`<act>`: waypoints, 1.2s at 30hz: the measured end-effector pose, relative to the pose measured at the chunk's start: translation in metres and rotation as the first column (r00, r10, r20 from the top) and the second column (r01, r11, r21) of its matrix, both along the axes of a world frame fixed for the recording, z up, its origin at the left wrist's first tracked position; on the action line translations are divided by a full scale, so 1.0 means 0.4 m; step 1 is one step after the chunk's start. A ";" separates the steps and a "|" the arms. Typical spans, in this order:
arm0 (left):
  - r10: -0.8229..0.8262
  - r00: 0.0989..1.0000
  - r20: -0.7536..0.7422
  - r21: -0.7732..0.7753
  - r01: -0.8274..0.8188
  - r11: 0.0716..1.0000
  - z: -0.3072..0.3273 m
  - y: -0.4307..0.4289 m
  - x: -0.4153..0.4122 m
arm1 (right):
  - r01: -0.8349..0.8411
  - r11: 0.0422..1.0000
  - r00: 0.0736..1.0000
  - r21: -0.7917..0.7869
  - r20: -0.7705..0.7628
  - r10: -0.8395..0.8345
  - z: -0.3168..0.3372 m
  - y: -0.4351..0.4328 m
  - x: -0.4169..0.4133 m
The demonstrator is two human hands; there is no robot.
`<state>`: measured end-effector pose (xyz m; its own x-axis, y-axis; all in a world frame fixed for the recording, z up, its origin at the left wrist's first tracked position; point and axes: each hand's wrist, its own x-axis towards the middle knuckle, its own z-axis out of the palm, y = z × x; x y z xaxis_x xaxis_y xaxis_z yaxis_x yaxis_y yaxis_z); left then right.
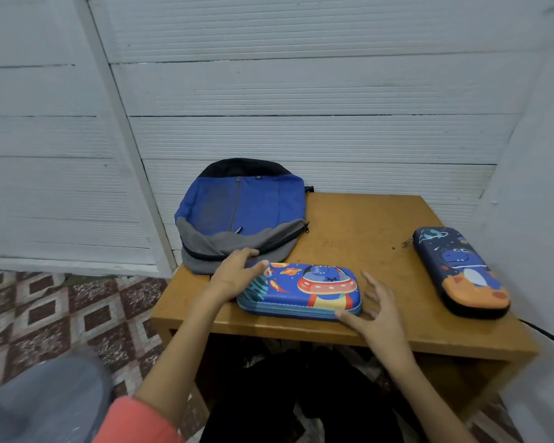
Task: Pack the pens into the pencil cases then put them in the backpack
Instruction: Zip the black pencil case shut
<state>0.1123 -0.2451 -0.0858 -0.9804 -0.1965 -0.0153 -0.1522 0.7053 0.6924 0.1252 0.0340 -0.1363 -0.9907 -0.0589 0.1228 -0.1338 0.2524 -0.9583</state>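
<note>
A blue pencil case with a UFO picture (304,290) lies closed near the front of the wooden table (359,231). My left hand (237,273) grips its left end, fingers curled over the far edge. My right hand (376,306) is spread at its right end, thumb touching the front right corner. A second, dark blue pencil case with a dinosaur and rocket (459,271) lies closed at the table's right side. The blue, grey and black backpack (240,212) lies at the back left corner, its zip partly open. No pens are visible.
A white ribbed wall stands right behind the table. A patterned tile floor (77,314) spreads to the left. Dark items sit under the table. A white surface rises at the right edge.
</note>
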 end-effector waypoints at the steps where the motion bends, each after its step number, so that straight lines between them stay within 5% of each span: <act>1: -0.047 0.999 -0.005 0.023 0.047 0.999 0.007 0.006 -0.008 | 0.100 0.995 0.994 -0.031 -0.031 -0.101 -0.003 -0.016 0.023; 4: -0.182 0.980 0.079 0.092 0.174 0.980 0.025 0.029 -0.034 | 0.255 0.956 0.954 -0.143 -0.127 -0.273 -0.024 -0.063 0.082; 10: -0.274 0.927 0.257 0.122 0.250 0.960 0.031 0.039 -0.066 | 0.280 0.950 0.950 -0.136 -0.103 -0.295 -0.041 -0.111 0.095; 36: -0.223 0.913 0.343 0.142 0.184 0.972 0.005 0.101 -0.035 | 0.290 0.956 0.957 -0.040 0.018 -0.289 -0.003 -0.102 -0.143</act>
